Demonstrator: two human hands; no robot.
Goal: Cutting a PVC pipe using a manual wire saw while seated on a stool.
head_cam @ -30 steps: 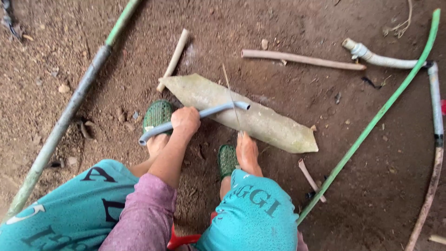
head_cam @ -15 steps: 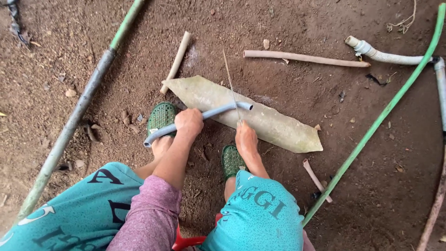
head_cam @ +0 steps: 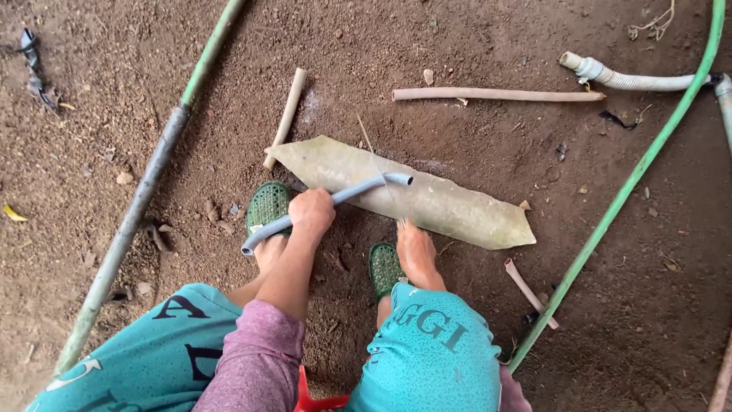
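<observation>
Dirt floor (head_cam: 534, 328) lies under a seated person in teal shorts. Only one hand is in view, reaching from between the knees; I take it for the left hand (head_cam: 311, 214), though I cannot be sure. Its grip is wrapped fully shut around a curved grey plastic pipe (head_cam: 358, 191), about midway along it. The pipe's long axis runs from its lower end by the green perforated sandal (head_cam: 268, 207), behind the grip, up and across to an open mouth ahead of the grip.

That far end rests over a long, pale, pointed leaf sheath (head_cam: 427, 200), which lies just beyond the grip with its long axis slanting away to the far side. A bare foot (head_cam: 415, 255) pins its near edge, just beside the grip. The other hand is not in view, so I cannot tell its state.

Well apart from the grip lies a green hose (head_cam: 610, 214).
</observation>
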